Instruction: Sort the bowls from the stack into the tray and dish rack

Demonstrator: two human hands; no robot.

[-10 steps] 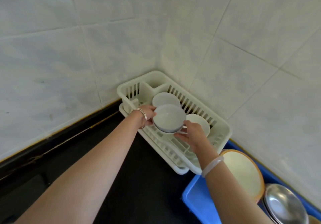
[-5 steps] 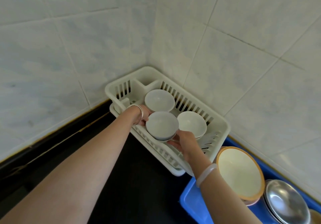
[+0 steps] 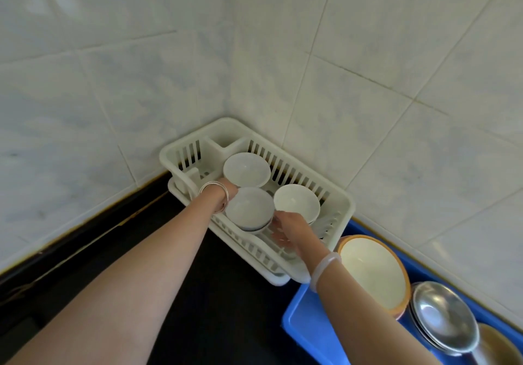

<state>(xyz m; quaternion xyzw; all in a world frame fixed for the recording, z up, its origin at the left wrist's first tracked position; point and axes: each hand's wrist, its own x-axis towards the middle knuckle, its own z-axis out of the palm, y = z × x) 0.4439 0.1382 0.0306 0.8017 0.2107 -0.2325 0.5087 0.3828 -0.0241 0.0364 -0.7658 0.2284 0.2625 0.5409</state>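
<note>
Black tabletop (image 3: 226, 308) is seen nearest, crossed by both forearms. At the lower right a blue tray (image 3: 300, 322) is set on it, just beside the rack. A cream bowl (image 3: 373, 274) with an orange rim and steel bowls (image 3: 441, 316) are held in the tray. Farther on, a white rack (image 3: 345, 203) is placed in the tiled corner, and three white bowls are seen in it. The front bowl (image 3: 250, 207) is flanked by both hands. The left hand (image 3: 232, 192) is set against its left side with the fingers hidden, so its grip cannot be told. The right hand (image 3: 285, 228) is laid at its right edge with the fingers blurred, and whether they clamp it cannot be told. The right bowl (image 3: 297, 202) and back bowl (image 3: 246, 169) are set upright behind. Pale wall tiles (image 3: 169, 67) are seen farthest.
</note>
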